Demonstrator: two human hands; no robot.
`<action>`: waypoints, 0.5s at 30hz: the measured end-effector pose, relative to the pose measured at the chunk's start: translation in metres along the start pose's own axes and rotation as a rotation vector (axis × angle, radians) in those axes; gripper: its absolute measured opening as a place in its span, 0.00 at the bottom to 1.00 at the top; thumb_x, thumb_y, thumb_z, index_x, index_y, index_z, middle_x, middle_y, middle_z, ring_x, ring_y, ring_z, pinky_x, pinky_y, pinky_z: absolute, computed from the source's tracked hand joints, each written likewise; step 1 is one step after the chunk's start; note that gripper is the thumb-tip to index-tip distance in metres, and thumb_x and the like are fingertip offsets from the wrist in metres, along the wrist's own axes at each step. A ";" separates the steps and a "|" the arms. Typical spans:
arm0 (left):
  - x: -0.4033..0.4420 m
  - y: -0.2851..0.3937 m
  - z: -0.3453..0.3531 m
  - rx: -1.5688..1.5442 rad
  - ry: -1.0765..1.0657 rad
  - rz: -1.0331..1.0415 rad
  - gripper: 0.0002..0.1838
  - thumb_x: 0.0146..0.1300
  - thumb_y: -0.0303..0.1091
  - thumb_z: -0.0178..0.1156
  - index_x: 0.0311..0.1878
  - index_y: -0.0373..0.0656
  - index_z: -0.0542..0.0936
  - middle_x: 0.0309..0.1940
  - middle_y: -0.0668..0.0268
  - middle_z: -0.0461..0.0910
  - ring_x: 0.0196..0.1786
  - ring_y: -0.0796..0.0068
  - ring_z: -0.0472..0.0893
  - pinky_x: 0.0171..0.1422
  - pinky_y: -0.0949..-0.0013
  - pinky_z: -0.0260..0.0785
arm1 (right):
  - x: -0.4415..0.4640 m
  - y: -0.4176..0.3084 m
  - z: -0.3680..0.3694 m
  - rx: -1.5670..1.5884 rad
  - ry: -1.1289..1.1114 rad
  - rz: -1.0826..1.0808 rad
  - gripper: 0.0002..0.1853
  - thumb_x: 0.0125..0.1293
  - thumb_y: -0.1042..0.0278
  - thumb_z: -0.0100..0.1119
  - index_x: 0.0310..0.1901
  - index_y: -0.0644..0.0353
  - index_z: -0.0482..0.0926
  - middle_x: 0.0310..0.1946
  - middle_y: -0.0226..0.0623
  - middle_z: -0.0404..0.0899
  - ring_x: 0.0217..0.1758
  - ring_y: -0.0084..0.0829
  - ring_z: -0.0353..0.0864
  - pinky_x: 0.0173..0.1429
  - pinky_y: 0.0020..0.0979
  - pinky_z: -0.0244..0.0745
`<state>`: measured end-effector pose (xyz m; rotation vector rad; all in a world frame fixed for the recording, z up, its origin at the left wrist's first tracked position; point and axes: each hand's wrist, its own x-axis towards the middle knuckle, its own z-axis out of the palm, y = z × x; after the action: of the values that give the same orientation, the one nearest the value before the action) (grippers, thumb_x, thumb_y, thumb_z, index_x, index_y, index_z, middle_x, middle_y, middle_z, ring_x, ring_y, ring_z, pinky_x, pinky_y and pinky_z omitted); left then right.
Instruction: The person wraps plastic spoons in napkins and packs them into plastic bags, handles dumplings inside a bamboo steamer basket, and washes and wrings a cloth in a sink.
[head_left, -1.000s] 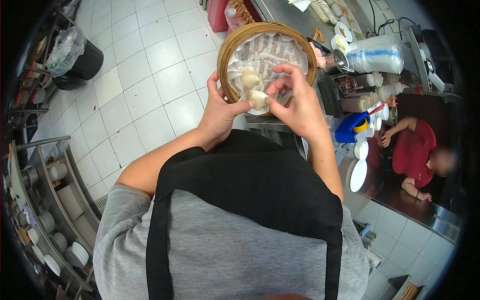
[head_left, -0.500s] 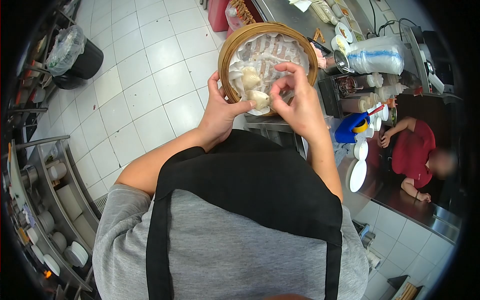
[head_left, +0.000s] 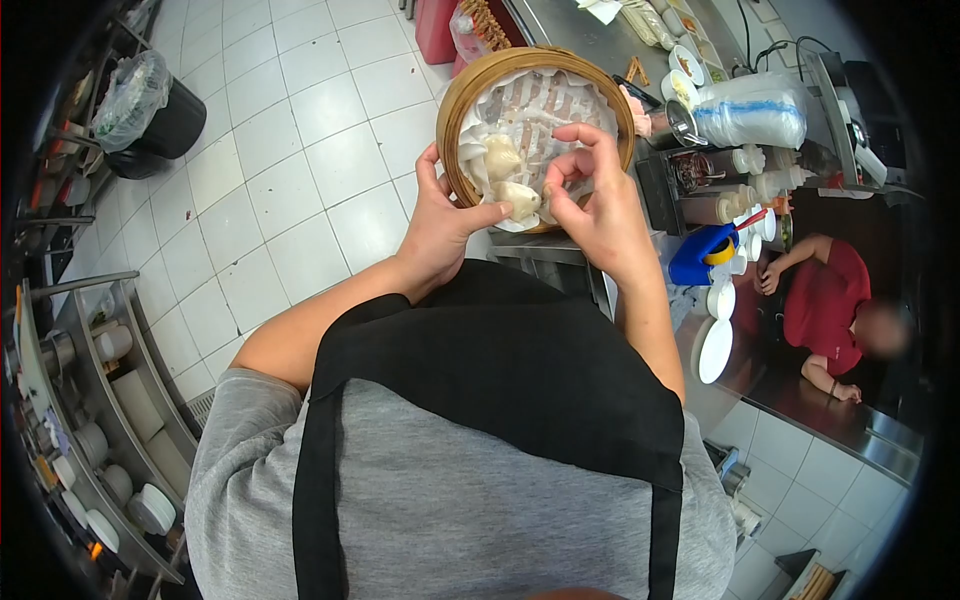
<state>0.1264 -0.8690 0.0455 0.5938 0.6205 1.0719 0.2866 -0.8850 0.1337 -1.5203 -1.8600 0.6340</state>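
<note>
Steadiness in the left hand counted for most: it gripped the near-left side of the bamboo steamer, fingers around the outside and thumb reaching in over the rim to the nearer dumpling. That thumb was best kept light, since the soft, pale skin looked easy to dent or tear. Both dumplings sat inside the steamer at its left, on the white perforated liner, the farther dumpling close beyond the nearer one. The right hand was over the near-right part of the steamer, thumb and forefinger drawn close together just right of the nearer dumpling; whether they pinched anything, I could not tell. Small, gentle movements from those fingertips suited such delicate pieces, with the wrist held up so that it did not press on the liner, and any thin paper was better eased free than tugged, as a sharp pull could have dragged a dumpling along with it. Much was hard to make out. The right hand covered part of the liner, the left hand's palm and curled fingers hid some of the steamer's outer wall, and what bore the steamer's weight underneath did not show. The dumplings' undersides were out of sight, and the shelves at the left were partly lost in the dark edge of the view.
</note>
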 end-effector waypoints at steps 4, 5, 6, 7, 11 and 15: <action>-0.001 -0.001 -0.001 0.019 0.004 0.006 0.53 0.45 0.15 0.66 0.67 0.44 0.40 0.56 0.53 0.63 0.62 0.61 0.67 0.65 0.60 0.63 | -0.001 -0.003 0.001 0.047 0.022 0.010 0.24 0.53 0.80 0.56 0.53 0.61 0.63 0.26 0.30 0.75 0.25 0.22 0.72 0.29 0.24 0.67; -0.001 -0.001 -0.001 0.020 0.003 0.008 0.53 0.45 0.15 0.66 0.67 0.44 0.40 0.56 0.53 0.63 0.62 0.61 0.67 0.65 0.60 0.63 | 0.000 -0.003 0.001 0.058 0.022 0.012 0.24 0.54 0.80 0.56 0.53 0.61 0.63 0.26 0.30 0.75 0.26 0.21 0.72 0.28 0.23 0.67; -0.001 -0.001 -0.002 0.022 0.002 0.011 0.53 0.45 0.15 0.66 0.67 0.44 0.40 0.56 0.53 0.63 0.62 0.61 0.67 0.65 0.60 0.63 | 0.000 -0.002 0.001 0.070 0.023 0.014 0.24 0.54 0.80 0.56 0.53 0.60 0.63 0.26 0.29 0.75 0.26 0.21 0.72 0.28 0.23 0.66; -0.001 -0.002 -0.002 0.023 0.001 0.013 0.53 0.45 0.15 0.66 0.67 0.44 0.39 0.56 0.53 0.63 0.62 0.61 0.67 0.65 0.60 0.63 | 0.000 -0.002 0.001 0.073 0.028 0.011 0.24 0.54 0.80 0.56 0.53 0.60 0.63 0.26 0.29 0.75 0.27 0.20 0.72 0.28 0.22 0.66; -0.001 -0.003 -0.002 0.015 -0.006 0.020 0.53 0.45 0.15 0.66 0.67 0.45 0.40 0.56 0.53 0.63 0.62 0.61 0.67 0.65 0.60 0.63 | -0.001 -0.001 0.001 0.087 0.052 -0.015 0.24 0.54 0.80 0.56 0.53 0.59 0.63 0.27 0.29 0.75 0.29 0.20 0.73 0.27 0.22 0.66; -0.002 -0.001 -0.002 0.012 -0.006 0.010 0.52 0.45 0.15 0.66 0.66 0.45 0.41 0.56 0.53 0.63 0.62 0.61 0.67 0.65 0.59 0.64 | -0.001 0.005 0.000 0.140 0.066 -0.001 0.24 0.54 0.80 0.56 0.54 0.59 0.63 0.27 0.29 0.75 0.32 0.19 0.74 0.31 0.21 0.67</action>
<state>0.1250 -0.8708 0.0443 0.6107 0.6196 1.0762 0.2899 -0.8851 0.1295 -1.4327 -1.7304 0.6905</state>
